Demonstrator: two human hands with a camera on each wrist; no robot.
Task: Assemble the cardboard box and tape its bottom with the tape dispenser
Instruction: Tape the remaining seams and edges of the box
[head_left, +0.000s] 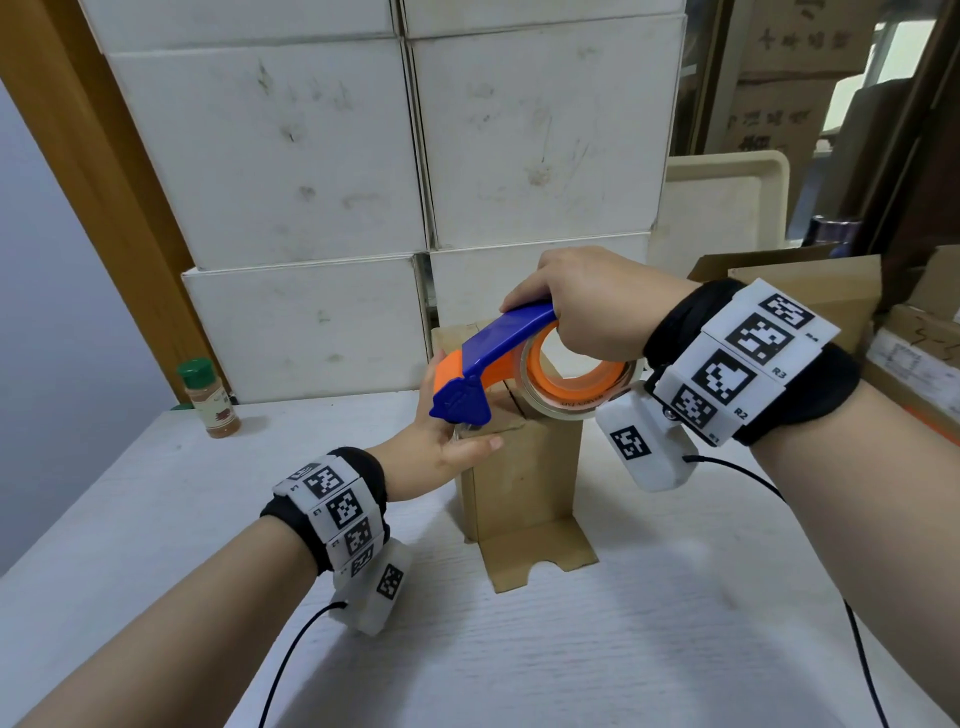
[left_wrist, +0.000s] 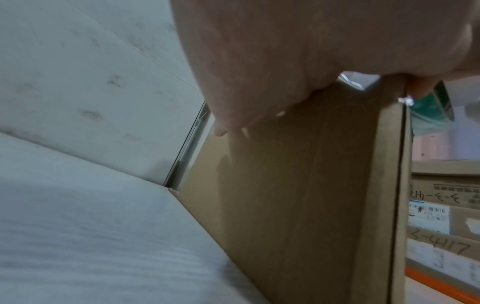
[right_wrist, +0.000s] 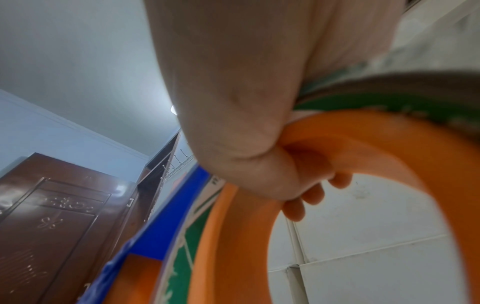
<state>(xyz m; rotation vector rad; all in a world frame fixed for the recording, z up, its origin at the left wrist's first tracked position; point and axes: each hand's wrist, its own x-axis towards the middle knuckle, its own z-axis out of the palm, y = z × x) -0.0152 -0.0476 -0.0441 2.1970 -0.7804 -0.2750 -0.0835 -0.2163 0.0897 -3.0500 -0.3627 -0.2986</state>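
**A:** Status: cardboard box (head_left: 524, 467) stands tall and narrow on the table (head_left: 623, 649), directly under both your hands, closed flaps facing up. One loose flap (head_left: 535, 556) lies flat on the table on your side of the box.

**B:** Grips?

**A:** Your right hand (head_left: 597, 306) is wrapped around the tape dispenser (head_left: 498, 364), fingers (right_wrist: 301, 205) hooked through the orange core, thumb on the blue top. Your left hand (head_left: 447, 447) clamps the box's top corner, thumb on the near face, remaining fingers hidden behind the dispenser nose. Nose sits right above your left hand, at the near edge of the flaps.

**B:** Risks?

**A:** Three.
1. Box is tall with a small footprint. Pull the dispenser away from you and drag on the tape can tip it. Only your left hand stops that.
2. The cutter looks to be just above your left thumb. Push down hard and you could nick it.
3. Can't tell whether the tape end is stuck to the near face yet. If it isn't, the pull just slides and the seam stays open.

**B:** Spice jar (head_left: 210, 400)?

**A:** Well to the left of your left hand. Not in play.

**B:** Fix?

**A:** Shift your left grip lower on the side, press the tape end down first.
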